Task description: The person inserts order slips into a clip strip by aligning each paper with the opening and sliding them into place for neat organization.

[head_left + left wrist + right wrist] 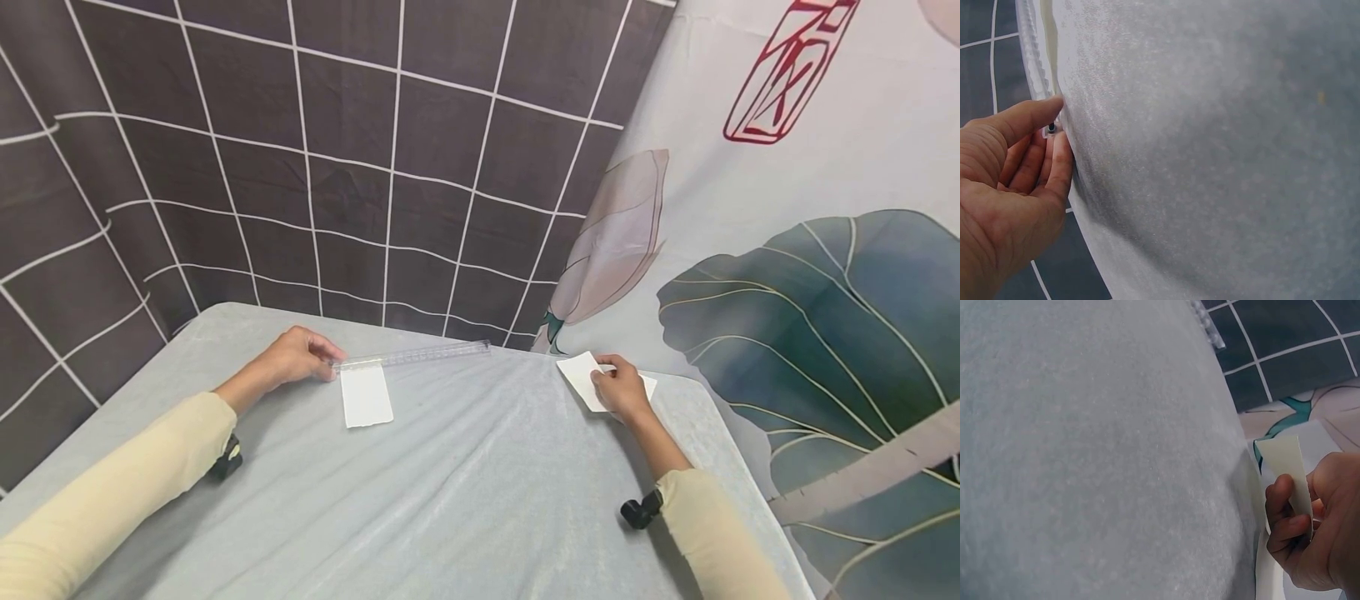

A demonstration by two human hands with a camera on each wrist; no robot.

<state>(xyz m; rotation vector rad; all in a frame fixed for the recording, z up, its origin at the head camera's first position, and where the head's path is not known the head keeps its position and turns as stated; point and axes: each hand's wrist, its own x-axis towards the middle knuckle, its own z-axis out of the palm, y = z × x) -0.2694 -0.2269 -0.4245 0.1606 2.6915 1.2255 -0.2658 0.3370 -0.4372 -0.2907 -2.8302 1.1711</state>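
At the far left of the table, my left hand pinches the left end of a clear plastic ruler between thumb and fingers. The left wrist view shows the thumb on one side of that ruler and the fingers on the other. A white paper rectangle lies along the ruler's near edge, right beside this hand. Over at the right, my right hand holds a white piece of paper between thumb and fingers. In the right wrist view the held paper stands tilted, with more white paper below the hand.
A pale grey cloth with soft creases covers the table. Behind it hangs a dark curtain with white grid lines. To the right is a white curtain printed with large leaves.
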